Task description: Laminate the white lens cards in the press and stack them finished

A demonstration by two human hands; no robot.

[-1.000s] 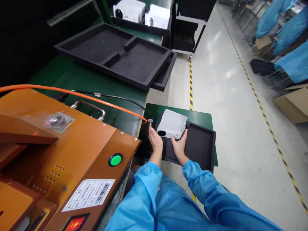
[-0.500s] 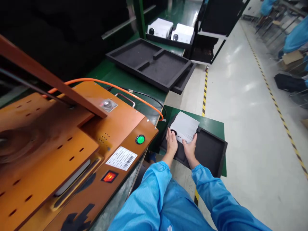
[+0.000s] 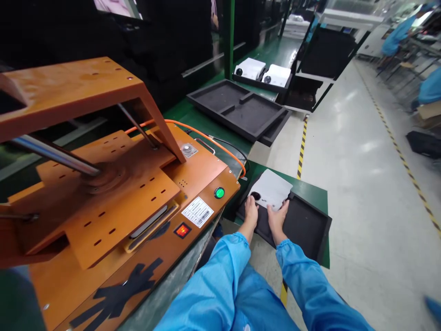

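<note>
A white projector (image 3: 272,186) with a round dark lens at its near left corner lies in the left part of a black tray (image 3: 306,230). My left hand (image 3: 251,215) grips its near left corner, the fingers curled by the lens. On the near right corner is my right hand (image 3: 277,218), its thumb on the front face and its fingers along the side. The projector's underside is hidden.
To the left stands an orange press (image 3: 138,184) with a lit green button (image 3: 219,192) and a red switch (image 3: 182,230). Stacked black trays (image 3: 237,108) lie behind it on the green bench. Two more white projectors (image 3: 276,75) sit in a tray farther back.
The view has tilted up and shifted left, so more of the press shows. The near edge of the projector has settled lower into the tray, with both hands still at it.
</note>
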